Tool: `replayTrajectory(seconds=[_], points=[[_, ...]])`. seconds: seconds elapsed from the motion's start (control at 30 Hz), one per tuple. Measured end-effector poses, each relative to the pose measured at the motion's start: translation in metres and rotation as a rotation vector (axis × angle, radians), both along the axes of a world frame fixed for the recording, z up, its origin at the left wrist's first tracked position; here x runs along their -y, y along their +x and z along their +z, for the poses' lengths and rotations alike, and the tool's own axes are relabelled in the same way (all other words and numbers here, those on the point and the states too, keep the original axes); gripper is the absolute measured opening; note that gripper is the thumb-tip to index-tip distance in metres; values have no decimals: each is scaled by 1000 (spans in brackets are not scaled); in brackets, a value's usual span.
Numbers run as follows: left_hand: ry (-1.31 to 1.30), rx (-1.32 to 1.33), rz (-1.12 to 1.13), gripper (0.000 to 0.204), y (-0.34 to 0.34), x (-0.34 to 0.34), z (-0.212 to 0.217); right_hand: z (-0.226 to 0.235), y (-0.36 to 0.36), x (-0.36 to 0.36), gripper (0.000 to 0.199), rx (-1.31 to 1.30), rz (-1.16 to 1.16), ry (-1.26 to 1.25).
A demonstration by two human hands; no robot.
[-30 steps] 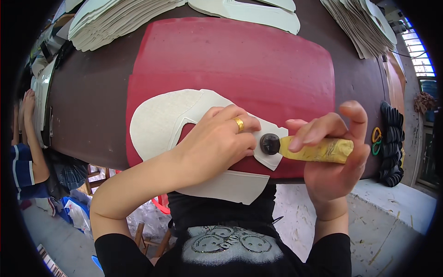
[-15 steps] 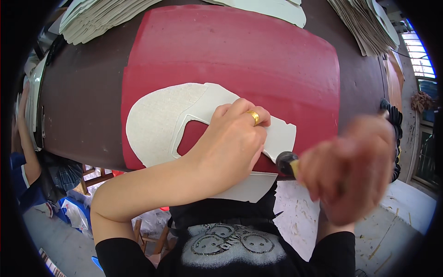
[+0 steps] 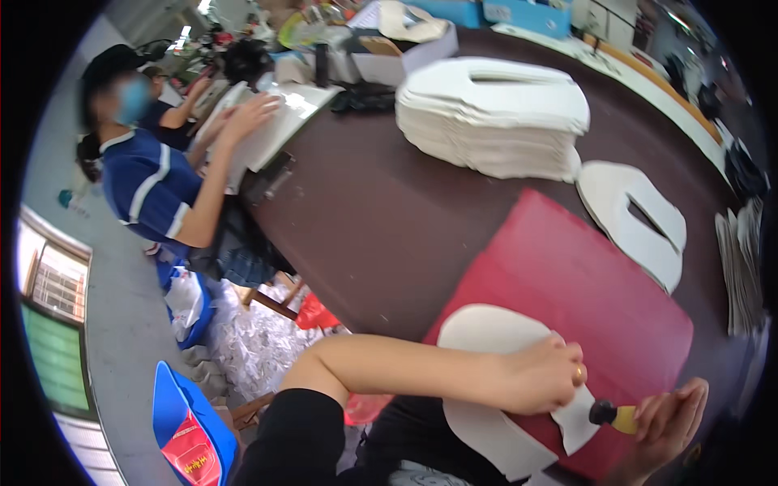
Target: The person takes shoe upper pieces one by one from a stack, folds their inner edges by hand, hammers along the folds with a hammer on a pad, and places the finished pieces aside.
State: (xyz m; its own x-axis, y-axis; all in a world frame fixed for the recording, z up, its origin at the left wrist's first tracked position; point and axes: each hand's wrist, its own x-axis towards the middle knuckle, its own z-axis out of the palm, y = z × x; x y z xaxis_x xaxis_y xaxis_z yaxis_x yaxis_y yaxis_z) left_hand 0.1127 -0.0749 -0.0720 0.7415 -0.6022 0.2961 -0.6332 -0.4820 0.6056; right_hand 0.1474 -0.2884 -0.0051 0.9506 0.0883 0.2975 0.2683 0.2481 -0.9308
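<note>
A white U-shaped piece (image 3: 486, 328), looking like a shoe upper cut from sheet material, lies over the near edge of a red mat (image 3: 559, 275). My left hand (image 3: 539, 377), with a gold ring, presses on it with bent fingers closed at its edge; the fingertips are partly hidden. To the right, my right hand (image 3: 668, 417) grips a hammer (image 3: 602, 412) with a rounded black head and a yellow handle. The hammer head is at the right end of the white piece; I cannot tell whether it touches.
A tall stack of similar white pieces (image 3: 486, 121) stands on the dark table (image 3: 356, 202). One loose piece (image 3: 616, 190) lies beyond the mat, and more stacked pieces (image 3: 739, 267) stand far right. A masked co-worker (image 3: 154, 186) works at left. Below are a blue bin (image 3: 166, 389) and white scraps (image 3: 251, 340).
My view has swung left and up, bringing in the co-worker and the whole stack. My left hand stays on the white piece. My right hand, blurred before, shows clearly with the hammer.
</note>
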Motion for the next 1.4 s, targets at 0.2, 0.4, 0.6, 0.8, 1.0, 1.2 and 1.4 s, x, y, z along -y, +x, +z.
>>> replayTrajectory(seconds=[0.2, 0.4, 0.6, 0.8, 1.0, 1.2, 1.4], points=[[-205, -100, -95, 10, 12, 1, -2, -8, 18, 17, 25, -77, 85, -434], [-197, 86, -143, 22, 23, -6, -10, -21, 32, 30, 38, -117, 241, 91], [-245, 102, -81, 17, 22, -8, 5, -14, 32, 25, 36, -111, 242, 149], [-215, 92, -59, 19, 15, -8, 6, -16, 29, 28, 35, -128, 238, 79], [-198, 106, -71, 20, 14, -7, -4, -16, 30, 28, 34, -110, 192, 31], [-185, 135, -114, 17, 15, -7, -12, -18, 28, 26, 32, -115, 143, 33], [-199, 170, -111, 17, 14, -7, -8, -12, 22, 25, 31, -133, 136, -5]])
